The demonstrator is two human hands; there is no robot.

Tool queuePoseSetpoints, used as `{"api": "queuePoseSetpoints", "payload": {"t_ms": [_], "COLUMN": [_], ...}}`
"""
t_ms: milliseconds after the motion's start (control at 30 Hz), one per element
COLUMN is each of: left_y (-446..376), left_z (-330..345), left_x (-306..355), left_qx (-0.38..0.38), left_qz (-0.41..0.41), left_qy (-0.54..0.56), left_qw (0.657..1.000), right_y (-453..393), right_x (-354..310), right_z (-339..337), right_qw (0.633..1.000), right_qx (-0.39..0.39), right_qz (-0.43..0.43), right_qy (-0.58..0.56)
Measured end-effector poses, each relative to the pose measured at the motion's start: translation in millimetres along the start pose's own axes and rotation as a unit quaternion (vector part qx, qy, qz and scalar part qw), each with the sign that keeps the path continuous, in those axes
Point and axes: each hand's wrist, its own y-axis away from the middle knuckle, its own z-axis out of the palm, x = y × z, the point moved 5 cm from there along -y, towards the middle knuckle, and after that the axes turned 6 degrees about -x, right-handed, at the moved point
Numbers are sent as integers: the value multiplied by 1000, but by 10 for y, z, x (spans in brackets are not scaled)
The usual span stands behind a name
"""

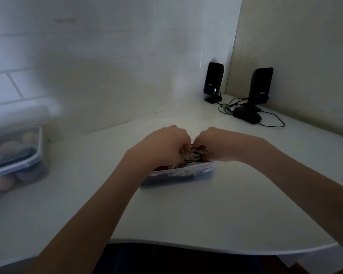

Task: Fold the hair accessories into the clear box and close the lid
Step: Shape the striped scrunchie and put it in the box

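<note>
A clear box (178, 177) sits on the white desk in front of me, lid off. Inside lie hair accessories (192, 158), patterned white and dark red fabric, bunched above the rim. My left hand (162, 147) reaches into the box from the left with its fingers curled down onto the fabric. From the right, my right hand (214, 145) meets it, fingers also closed on the fabric. Both hands hide the far half of the box. No lid shows in view.
A second clear lidded container (16, 155) with coloured round items stands at the left edge by the wall. Two black speakers (214, 82) (260, 86) with cables stand in the back right corner. The desk's curved front edge (206, 248) runs below my arms.
</note>
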Motion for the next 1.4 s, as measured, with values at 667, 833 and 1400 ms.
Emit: {"api": "queuePoseSetpoints", "payload": {"t_ms": [667,833,1400], "left_y": [-246,-203,-178], "left_z": [174,190,228], "left_x": [54,12,-72], "left_qx": [-31,-46,-63], "left_qz": [-24,-38,-45], "left_qy": [-81,-70,-44], "left_qw": [996,996,996], "right_y": [-152,-188,-51], "right_x": [-24,-41,89], "right_z": [70,43,21], "right_qw": [996,991,984], "right_qx": [-37,-94,-121], "right_qz": [-7,1,115], "right_qy": [83,92,55]}}
